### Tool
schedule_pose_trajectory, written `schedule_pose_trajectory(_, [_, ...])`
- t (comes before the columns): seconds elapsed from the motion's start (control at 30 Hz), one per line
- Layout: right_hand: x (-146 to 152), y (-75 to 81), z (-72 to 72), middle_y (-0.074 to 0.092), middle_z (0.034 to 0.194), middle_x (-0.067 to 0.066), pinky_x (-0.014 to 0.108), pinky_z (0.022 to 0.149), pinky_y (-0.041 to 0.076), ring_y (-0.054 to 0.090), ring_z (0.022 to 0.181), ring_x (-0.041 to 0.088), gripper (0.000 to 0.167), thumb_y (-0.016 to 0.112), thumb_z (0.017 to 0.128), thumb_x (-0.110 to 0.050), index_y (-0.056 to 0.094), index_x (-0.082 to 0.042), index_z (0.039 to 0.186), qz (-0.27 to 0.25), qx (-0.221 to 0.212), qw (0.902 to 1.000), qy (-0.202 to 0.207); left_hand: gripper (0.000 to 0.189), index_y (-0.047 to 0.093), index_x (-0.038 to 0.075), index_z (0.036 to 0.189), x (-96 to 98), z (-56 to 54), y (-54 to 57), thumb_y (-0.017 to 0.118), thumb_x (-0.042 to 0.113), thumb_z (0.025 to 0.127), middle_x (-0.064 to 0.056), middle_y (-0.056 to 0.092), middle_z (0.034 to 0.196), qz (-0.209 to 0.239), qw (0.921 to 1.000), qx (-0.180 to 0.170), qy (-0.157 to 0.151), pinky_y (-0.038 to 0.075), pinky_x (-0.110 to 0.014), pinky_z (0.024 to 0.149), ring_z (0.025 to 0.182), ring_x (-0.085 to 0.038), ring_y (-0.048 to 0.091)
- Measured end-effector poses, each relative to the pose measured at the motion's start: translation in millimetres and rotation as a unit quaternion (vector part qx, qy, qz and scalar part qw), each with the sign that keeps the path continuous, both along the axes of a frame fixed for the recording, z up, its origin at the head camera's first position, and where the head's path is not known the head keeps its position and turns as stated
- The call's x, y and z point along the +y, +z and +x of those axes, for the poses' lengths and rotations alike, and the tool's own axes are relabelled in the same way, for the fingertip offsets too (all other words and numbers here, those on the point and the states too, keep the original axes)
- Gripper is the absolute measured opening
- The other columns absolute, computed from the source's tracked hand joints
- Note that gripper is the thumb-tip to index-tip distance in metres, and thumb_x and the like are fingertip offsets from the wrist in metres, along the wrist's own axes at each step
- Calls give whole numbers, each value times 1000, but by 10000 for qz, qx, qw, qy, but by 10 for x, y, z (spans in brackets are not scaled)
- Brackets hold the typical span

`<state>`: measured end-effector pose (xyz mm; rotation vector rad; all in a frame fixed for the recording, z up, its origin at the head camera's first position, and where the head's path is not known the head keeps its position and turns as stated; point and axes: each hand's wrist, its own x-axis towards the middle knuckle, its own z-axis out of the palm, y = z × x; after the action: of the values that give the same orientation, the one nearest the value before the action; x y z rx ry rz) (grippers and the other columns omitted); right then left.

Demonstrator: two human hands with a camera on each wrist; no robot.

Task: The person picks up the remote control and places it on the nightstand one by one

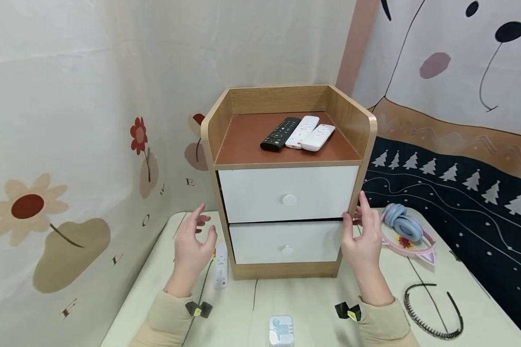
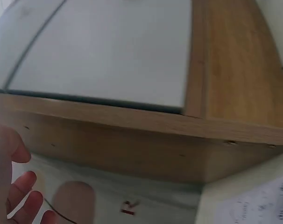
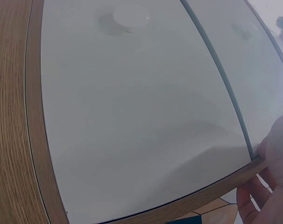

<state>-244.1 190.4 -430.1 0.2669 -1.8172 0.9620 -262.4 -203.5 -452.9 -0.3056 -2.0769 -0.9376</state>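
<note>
A small wooden cabinet [image 1: 285, 270] with two white drawers stands on the table. Its upper drawer [image 1: 260, 193] and lower drawer [image 1: 260, 241] both look closed, each with a round white knob. My right hand [image 1: 363, 243] grips the cabinet's right front edge, thumb at the front and fingers along the side; the right wrist view shows the thumb by the gap between the drawers. Off the left side, my left hand [image 1: 193, 248] hovers with loosely bent fingers, apart from the wood. On the brown top lie a black remote [image 1: 280, 134] and two white remotes [image 1: 302, 131].
Beside the cabinet's left foot lies another white remote [image 1: 221, 266]. To the right are headphones [image 1: 405, 229] with blue cushions and a black headband [image 1: 431, 327]. A small white earphone case [image 1: 281, 331] lies in front. Patterned cloth walls [image 1: 87, 120] stand behind.
</note>
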Motion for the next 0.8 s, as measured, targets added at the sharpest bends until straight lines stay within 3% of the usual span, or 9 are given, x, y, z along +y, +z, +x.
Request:
schedule_pose_trajectory(0.1, [6,-11,-3,61,115,31,-1,94,42,63,98,36,69,69,100,8,48,-4,164,-10,-81,10000,2,62,58,2,154,-2,-25,-132,73,2,94,-16,78,119,-32,9988,-493,51,61,-52,88,109,-36,70])
schedule_pose_trajectory(0.23, [5,-17,-7,60,115,31,-1,94,41,63,98,36,69,69,99,9,48,-4,164,-21,-80,10000,4,65,55,4,157,-14,-30,-267,74,8,95,-18,76,122,-302,9943,-1015,98,60,-53,90,111,-38,69])
schedule_pose_trajectory(0.37, [12,-5,-19,60,114,31,0,94,42,63,98,36,70,69,98,11,48,-3,163,1,26,10000,14,68,53,4,159,-32,-8,-396,76,12,96,-18,75,124,-676,9892,-1291,142,56,-51,90,110,-38,68])
schedule_pose_trajectory(0.53, [30,11,-30,60,114,32,0,94,43,63,98,38,69,69,98,11,48,-3,163,-8,72,10000,5,70,52,4,160,-51,1,-577,78,15,95,-20,73,125,-749,9839,-1620,95,54,-55,92,112,-39,67])
schedule_pose_trajectory(0.8, [13,-10,0,60,114,32,0,93,42,63,97,36,69,69,98,9,48,-2,163,41,4,10000,-10,77,50,7,163,-105,76,-925,81,22,94,-24,68,137,-674,9645,-2551,110,54,-61,99,122,-45,63])
